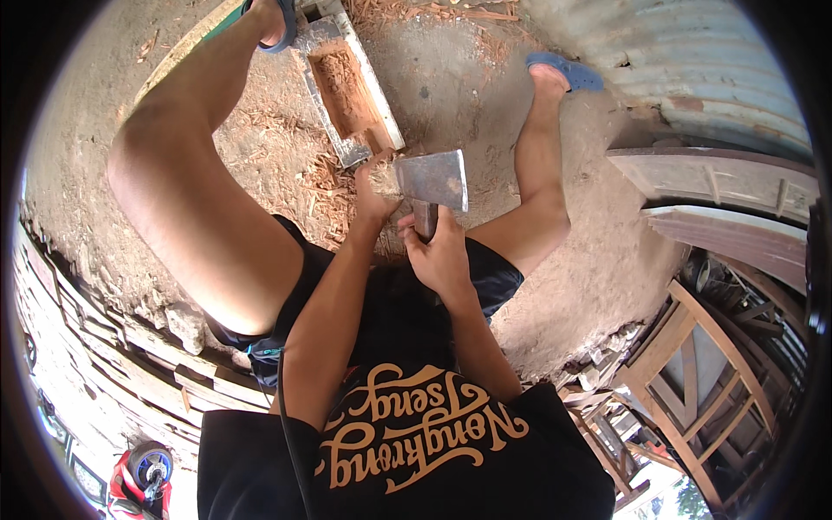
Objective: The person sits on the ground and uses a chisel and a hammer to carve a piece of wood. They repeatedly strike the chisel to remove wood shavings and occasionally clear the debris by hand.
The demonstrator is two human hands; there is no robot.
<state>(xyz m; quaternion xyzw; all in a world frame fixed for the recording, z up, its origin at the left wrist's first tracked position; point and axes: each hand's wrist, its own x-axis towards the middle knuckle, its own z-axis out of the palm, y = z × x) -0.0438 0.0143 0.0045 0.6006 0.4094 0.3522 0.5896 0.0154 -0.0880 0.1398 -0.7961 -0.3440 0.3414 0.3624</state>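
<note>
My right hand is closed round the short dark handle of a hatchet. Its broad grey blade is raised, with the bright edge facing right. Just left of the blade, my left hand is closed on a pale, rough piece of wood, partly hidden by the fingers and the hatchet. Beyond both hands, a long wooden block with a hollowed middle lies on the ground. Reddish chips fill part of its hollow, and its near end reaches close to my left fingers.
Wood shavings litter the dirt floor around the block. My legs spread to either side, with blue clogs on the feet. Right are corrugated metal sheets, leaning boards and a wooden frame. Stacked planks and a red motorbike are left.
</note>
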